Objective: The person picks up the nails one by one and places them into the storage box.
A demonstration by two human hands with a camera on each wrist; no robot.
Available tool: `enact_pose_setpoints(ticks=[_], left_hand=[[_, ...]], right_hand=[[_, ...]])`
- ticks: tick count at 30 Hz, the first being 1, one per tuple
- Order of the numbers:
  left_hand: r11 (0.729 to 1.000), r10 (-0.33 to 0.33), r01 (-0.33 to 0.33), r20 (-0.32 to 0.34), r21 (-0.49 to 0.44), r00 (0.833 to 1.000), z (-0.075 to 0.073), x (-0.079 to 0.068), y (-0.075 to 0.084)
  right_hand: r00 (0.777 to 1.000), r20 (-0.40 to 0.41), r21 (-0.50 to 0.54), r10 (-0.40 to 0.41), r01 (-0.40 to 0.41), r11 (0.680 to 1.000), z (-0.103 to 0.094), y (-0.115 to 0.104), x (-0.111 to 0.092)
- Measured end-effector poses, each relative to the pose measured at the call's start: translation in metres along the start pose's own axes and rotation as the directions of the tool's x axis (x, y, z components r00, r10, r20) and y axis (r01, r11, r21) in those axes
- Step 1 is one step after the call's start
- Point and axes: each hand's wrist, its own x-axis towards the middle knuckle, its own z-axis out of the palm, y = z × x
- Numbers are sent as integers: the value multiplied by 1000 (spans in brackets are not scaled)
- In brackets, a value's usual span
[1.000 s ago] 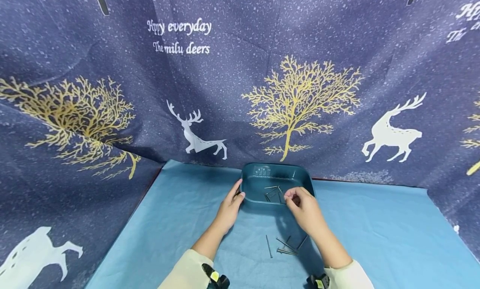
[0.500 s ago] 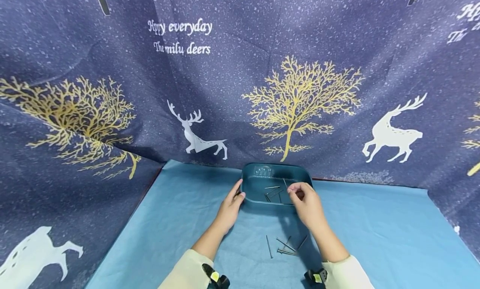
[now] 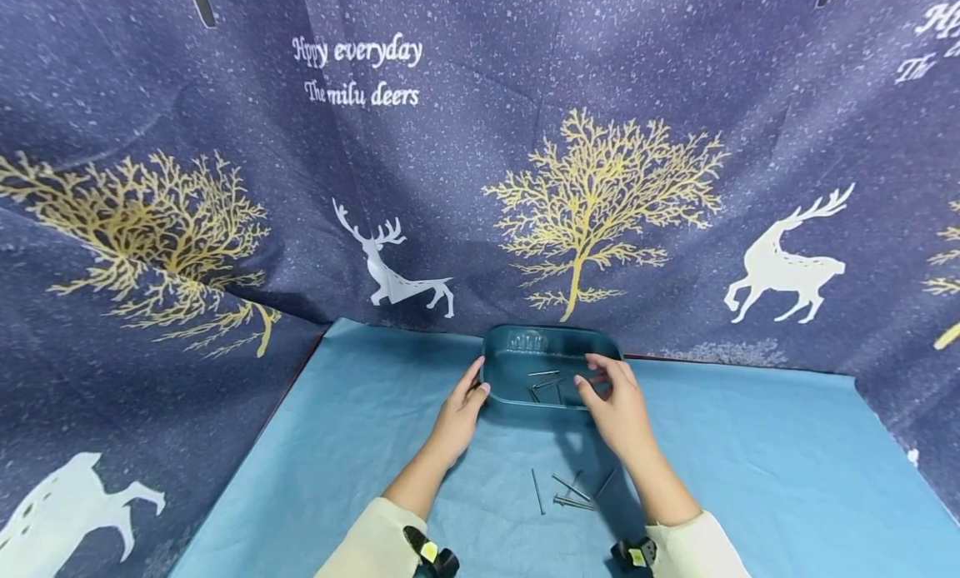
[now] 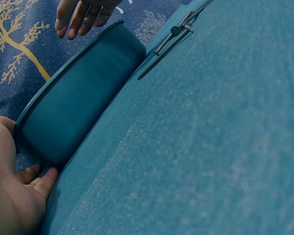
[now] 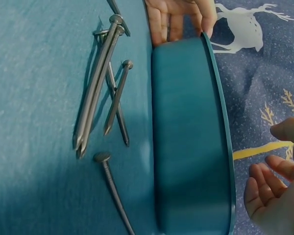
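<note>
A dark teal tray (image 3: pixel 517 409) stands at the back of the cloth-covered table, with several steel nails (image 3: pixel 544 373) lying inside. At its left end my left hand (image 3: pixel 456 424) grips the tray, thumb at the rim and fingers along the outer wall, as the right wrist view also shows. Over the tray's right side hovers my right hand (image 3: pixel 621 407), its thumb and fingers parted and nothing visible between them. In the right wrist view that hand (image 5: pixel 279 183) is loosely bent beside the rim. Several more nails (image 5: pixel 98 88) lie on the cloth in front of the tray, some crossing.
Light blue cloth (image 3: pixel 750 453) covers the table. A dark blue curtain (image 3: pixel 465 170) printed with deer and trees hangs directly behind the tray. One nail (image 3: pixel 538 490) lies apart, left of the loose pile.
Half a second ago my right hand pinched a nail over the tray. Now its fingers have spread and the nail is out of them. My left hand stays in place.
</note>
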Motion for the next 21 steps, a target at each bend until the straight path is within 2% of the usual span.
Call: enact_pose_setpoints(ticks=[9,21], left_hand=[[1000,-12,12,13,-14,1000,0,0,7],[1000,-13,13,-13,0,1000,2,0,-1]], right_hand=[[1000,0,10,-16,16,1000,-2,4,-2],[998,10,6,-61,61,998,-5,4,-6]])
